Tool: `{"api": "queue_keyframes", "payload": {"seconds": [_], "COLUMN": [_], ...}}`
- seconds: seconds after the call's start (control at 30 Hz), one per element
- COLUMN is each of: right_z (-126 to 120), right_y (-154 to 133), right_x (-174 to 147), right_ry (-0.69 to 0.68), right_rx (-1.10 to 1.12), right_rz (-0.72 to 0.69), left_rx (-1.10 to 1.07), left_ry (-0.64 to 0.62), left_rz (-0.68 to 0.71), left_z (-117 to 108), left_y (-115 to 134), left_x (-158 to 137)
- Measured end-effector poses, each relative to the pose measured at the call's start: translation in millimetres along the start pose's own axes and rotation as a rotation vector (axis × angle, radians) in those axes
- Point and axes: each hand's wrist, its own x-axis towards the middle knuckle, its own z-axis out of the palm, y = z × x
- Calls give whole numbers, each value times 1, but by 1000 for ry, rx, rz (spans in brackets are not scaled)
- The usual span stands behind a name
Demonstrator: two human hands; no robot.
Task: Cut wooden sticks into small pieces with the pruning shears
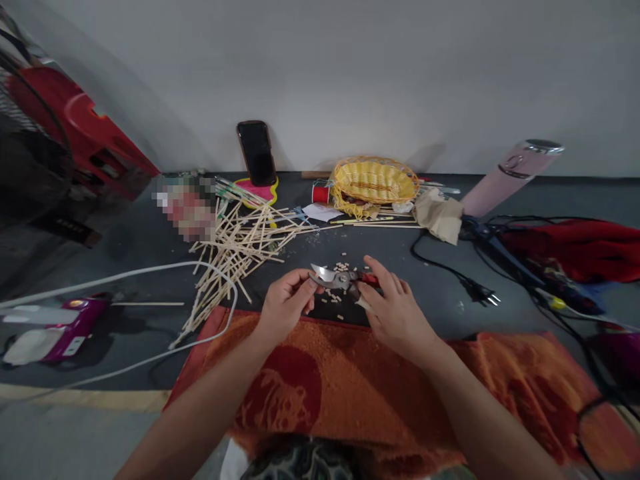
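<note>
My right hand is closed around the red handles of pruning shears, whose blades point left and stand apart. At the blade tips, the fingers of my left hand are pinched together. Whatever lies in that pinch is too small and too covered to make out. Beneath the shears, several short cut wooden pieces are scattered on the dark table. A loose heap of thin wooden sticks lies to the left of my hands. An orange towel spreads below my forearms.
Behind the hands stand a yellow woven basket, a red thread spool and a propped phone. A pink bottle and a black plug are at right. To the left, a white cable loops near a purple device.
</note>
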Motion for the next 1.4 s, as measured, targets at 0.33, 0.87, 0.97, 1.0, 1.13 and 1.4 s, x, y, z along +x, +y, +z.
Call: {"api": "queue_keyframes", "payload": {"seconds": [0.33, 0.87, 0.97, 1.0, 1.13, 1.4], "right_z": [0, 10, 10, 10, 8, 9], "right_y": [-3, 0, -2, -2, -4, 5], "right_x": [1, 1, 1, 1, 1, 4], "right_ry": [6, -18, -29, -30, -38, -50], "right_rx": [-55, 92, 117, 127, 160, 155], "right_rz": [16, 92, 108, 112, 115, 64], "left_rx": [68, 127, 106, 112, 141, 143], "left_ry": [-44, -92, -79, -69, -48, -99], "left_rz": [-7, 8, 13, 13, 13, -30], "left_z": [-1, 0, 1, 0, -1, -6], "left_y": [-3, 2, 2, 3, 4, 1], "left_x": [-1, -5, -5, -5, -6, -4]}}
